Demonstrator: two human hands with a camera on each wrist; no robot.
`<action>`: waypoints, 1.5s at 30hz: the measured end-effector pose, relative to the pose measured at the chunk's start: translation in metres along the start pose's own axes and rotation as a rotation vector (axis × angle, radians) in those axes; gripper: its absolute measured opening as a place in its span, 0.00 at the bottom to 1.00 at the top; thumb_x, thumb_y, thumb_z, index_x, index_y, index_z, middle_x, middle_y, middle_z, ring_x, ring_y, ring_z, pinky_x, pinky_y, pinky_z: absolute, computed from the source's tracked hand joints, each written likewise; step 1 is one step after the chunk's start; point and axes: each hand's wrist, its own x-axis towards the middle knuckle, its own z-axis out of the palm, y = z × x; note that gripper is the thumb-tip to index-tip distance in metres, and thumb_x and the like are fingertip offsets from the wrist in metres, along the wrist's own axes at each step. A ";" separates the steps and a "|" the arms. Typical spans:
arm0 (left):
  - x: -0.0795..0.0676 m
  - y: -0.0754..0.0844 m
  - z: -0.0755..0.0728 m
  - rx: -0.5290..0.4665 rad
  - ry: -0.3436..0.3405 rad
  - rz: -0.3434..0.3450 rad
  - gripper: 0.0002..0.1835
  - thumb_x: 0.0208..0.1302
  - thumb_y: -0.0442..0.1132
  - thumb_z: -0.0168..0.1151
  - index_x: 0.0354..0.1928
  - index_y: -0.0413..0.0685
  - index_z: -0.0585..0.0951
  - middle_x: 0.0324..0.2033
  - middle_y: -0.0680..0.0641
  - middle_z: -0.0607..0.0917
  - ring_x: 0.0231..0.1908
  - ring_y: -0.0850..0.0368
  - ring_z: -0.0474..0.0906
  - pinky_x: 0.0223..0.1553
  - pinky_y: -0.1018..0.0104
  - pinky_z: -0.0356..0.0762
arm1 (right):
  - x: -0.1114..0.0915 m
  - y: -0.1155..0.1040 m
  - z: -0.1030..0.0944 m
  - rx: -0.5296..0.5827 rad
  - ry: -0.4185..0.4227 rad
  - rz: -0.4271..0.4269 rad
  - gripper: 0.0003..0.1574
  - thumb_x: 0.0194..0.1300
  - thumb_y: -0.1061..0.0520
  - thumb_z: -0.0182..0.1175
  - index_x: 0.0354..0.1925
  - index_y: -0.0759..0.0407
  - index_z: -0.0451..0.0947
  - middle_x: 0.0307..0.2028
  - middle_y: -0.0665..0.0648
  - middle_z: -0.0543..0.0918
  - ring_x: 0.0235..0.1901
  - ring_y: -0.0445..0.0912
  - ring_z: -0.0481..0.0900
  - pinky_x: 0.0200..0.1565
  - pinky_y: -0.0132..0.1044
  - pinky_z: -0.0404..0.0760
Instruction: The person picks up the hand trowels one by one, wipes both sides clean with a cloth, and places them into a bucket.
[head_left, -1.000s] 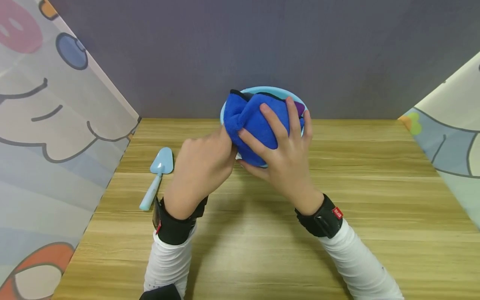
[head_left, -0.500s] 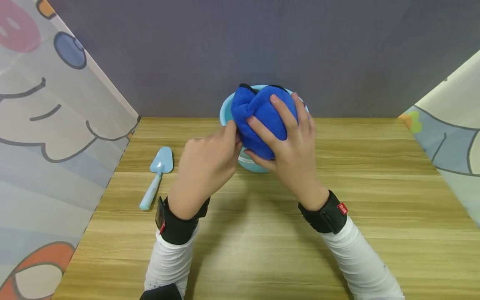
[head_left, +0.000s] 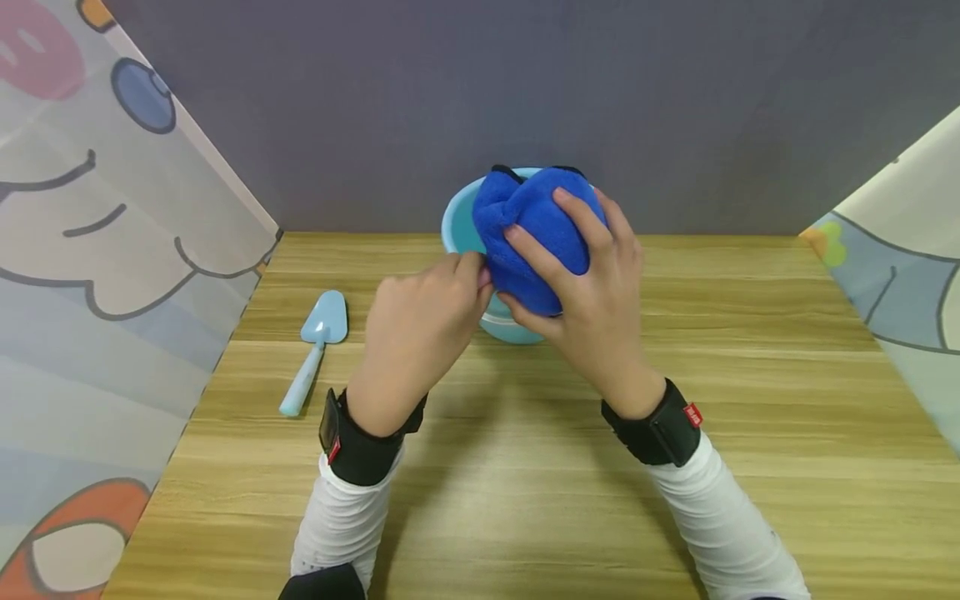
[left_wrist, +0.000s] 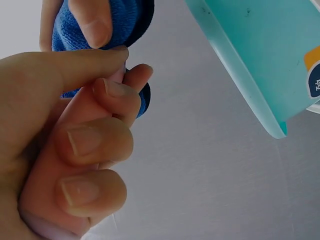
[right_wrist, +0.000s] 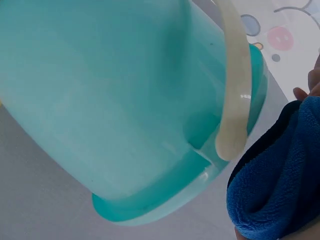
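Note:
A bright blue fleece piece with black edging hangs over the mouth of a light blue pail. My right hand grips it from the right, fingers spread and bent over its rounded side. At its left edge, my left hand is curled around a slim pink handle-like thing. The thumb and fingertips pinch its narrow end against the blue fleece in the left wrist view. What the pink thing is I cannot tell. The right wrist view shows the fleece apart from the pail's wall, the right hand mostly out of sight.
A light blue toy trowel lies at the left of the wooden table. The pail has a cream handle and a label. A grey wall stands right behind, with cartoon-print panels at both sides.
Both hands and the blue fleece have shifted right and slightly back, uncovering more of the pail's left side and front. The trowel has stayed in place.

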 end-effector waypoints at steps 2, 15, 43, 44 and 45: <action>0.001 0.001 0.000 -0.007 -0.006 0.006 0.17 0.71 0.44 0.52 0.25 0.44 0.77 0.12 0.49 0.75 0.09 0.56 0.70 0.06 0.58 0.67 | 0.001 0.000 -0.001 0.012 0.013 0.009 0.36 0.48 0.43 0.71 0.57 0.44 0.75 0.62 0.67 0.70 0.66 0.66 0.60 0.57 0.68 0.67; 0.000 -0.001 0.000 -0.019 -0.018 0.028 0.20 0.73 0.45 0.48 0.23 0.44 0.75 0.12 0.50 0.72 0.08 0.58 0.63 0.05 0.61 0.62 | 0.000 0.000 -0.002 0.030 -0.032 0.091 0.34 0.51 0.43 0.68 0.57 0.45 0.75 0.64 0.69 0.68 0.66 0.64 0.60 0.58 0.69 0.67; -0.002 -0.001 -0.005 -0.012 -0.051 0.059 0.20 0.74 0.44 0.46 0.22 0.46 0.72 0.11 0.51 0.65 0.09 0.60 0.57 0.10 0.67 0.46 | 0.001 0.008 -0.013 0.148 -0.132 0.209 0.38 0.52 0.46 0.70 0.61 0.46 0.71 0.69 0.67 0.62 0.68 0.59 0.59 0.59 0.67 0.71; -0.002 -0.001 -0.005 -0.011 -0.055 0.058 0.20 0.74 0.44 0.47 0.22 0.46 0.72 0.11 0.51 0.65 0.09 0.60 0.57 0.10 0.67 0.46 | 0.002 0.009 -0.013 0.149 -0.130 0.214 0.38 0.52 0.46 0.70 0.61 0.46 0.71 0.69 0.67 0.63 0.68 0.59 0.59 0.59 0.67 0.71; -0.002 -0.001 -0.005 -0.011 -0.059 0.056 0.20 0.74 0.44 0.47 0.22 0.46 0.73 0.11 0.51 0.65 0.09 0.59 0.57 0.10 0.67 0.47 | 0.002 0.009 -0.013 0.150 -0.127 0.219 0.37 0.52 0.46 0.70 0.61 0.46 0.72 0.69 0.67 0.63 0.68 0.58 0.59 0.59 0.67 0.71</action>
